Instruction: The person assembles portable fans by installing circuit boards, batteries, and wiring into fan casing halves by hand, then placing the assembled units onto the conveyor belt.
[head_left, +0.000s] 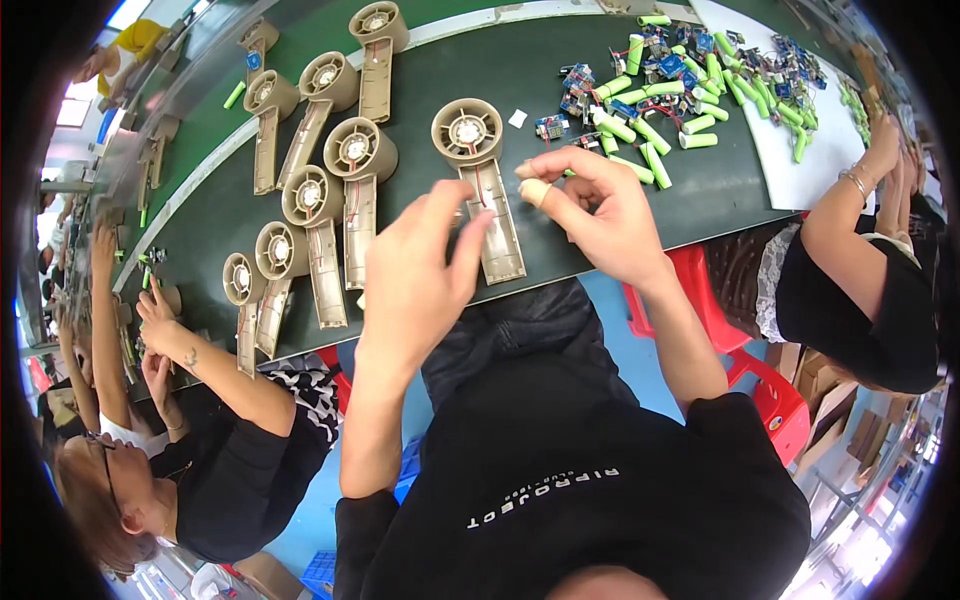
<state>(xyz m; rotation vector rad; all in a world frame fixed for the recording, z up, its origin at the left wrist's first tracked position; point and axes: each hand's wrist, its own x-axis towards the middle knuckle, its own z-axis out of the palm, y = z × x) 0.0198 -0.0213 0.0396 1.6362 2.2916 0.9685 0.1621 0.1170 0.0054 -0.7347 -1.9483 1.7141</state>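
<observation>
A beige handheld fan housing (pixel 467 130) lies face up before me, its round head away from me and its open handle toward me. Red wires run from the fan hub into the handle's hollow. My left hand (pixel 425 270) is over the left edge of that handle, thumb and forefinger apart with no object visible between them. Just right of the handle, my right hand (pixel 605 210) has its thumb and forefinger drawn together, the other fingers curled. A pale covering wraps its thumb. Whatever is between those fingertips, if anything, is too small to make out.
Several similar housings (pixel 357 150) stand in rows at left. Green battery cells with blue circuit boards (pixel 650 95) are heaped at far right, some on a white sheet (pixel 775 180). A small white piece (pixel 517 118) lies nearby. Co-workers sit on both sides; a red chair (pixel 700 300) is at right.
</observation>
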